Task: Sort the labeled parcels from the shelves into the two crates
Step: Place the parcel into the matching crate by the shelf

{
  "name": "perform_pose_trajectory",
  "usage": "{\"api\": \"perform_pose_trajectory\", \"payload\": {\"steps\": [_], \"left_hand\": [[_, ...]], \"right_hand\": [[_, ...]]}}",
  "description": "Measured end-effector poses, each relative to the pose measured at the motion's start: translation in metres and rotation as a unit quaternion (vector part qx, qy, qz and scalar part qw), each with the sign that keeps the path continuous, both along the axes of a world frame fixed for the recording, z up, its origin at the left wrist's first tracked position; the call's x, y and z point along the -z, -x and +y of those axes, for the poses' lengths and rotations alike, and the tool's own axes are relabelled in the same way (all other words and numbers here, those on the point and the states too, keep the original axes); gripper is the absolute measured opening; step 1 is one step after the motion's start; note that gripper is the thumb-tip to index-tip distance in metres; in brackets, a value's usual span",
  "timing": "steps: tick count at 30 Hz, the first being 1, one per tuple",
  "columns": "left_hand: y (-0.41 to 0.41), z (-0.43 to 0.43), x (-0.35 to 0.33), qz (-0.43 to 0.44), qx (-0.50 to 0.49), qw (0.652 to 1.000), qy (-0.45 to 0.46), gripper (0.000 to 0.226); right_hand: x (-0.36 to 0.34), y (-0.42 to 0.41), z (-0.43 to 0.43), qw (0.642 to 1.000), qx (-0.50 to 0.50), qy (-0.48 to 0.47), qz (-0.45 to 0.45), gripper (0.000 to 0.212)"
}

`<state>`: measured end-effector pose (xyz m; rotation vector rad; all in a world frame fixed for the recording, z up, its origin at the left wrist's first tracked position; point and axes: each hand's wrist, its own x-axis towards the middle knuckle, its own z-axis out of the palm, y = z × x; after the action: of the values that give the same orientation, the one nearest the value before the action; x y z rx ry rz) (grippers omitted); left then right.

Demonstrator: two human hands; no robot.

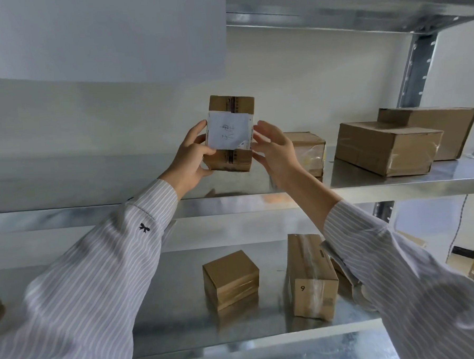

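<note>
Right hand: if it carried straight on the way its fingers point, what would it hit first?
The labelled parcel held by the left hand. The right hand points left at its right edge, fingers at or nearly touching it; depth is unclear.

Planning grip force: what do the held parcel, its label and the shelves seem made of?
The held parcel: likely cardboard, matte brown, taped seam. Its label: white paper, handwritten. The shelf: probably galvanized steel, shiny, mottled reflections.
</note>
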<state>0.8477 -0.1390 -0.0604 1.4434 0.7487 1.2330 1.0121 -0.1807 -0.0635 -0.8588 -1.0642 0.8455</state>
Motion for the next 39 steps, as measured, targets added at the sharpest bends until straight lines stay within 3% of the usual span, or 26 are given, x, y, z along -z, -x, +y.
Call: {"api": "perform_pose_trajectory", "payload": {"steps": [7, 13, 23, 30, 39], "left_hand": [[0.002, -0.021, 0.016, -0.022, -0.008, 0.999, -0.024, 0.071], [0.009, -0.041, 0.023, -0.007, 0.002, 1.000, -0.028, 0.066], [0.013, -0.068, 0.031, 0.018, -0.002, 0.999, -0.037, 0.063], [0.009, -0.078, 0.041, 0.016, 0.051, 0.998, -0.017, 0.053], [-0.001, -0.091, 0.057, 0.006, 0.106, 0.994, 0.012, 0.049]], "right_hand": [[0.022, 0.009, -0.012, 0.998, 0.022, -0.050, -0.034, 0.044], [0.035, 0.008, -0.024, 0.976, 0.083, -0.072, -0.187, 0.075], [0.043, -0.001, -0.051, 0.977, 0.016, -0.077, -0.199, 0.079], [0.054, -0.003, -0.080, 0.989, -0.023, -0.051, -0.140, 0.087], [0.065, -0.020, -0.096, 0.992, -0.031, -0.048, -0.110, 0.073]]}}
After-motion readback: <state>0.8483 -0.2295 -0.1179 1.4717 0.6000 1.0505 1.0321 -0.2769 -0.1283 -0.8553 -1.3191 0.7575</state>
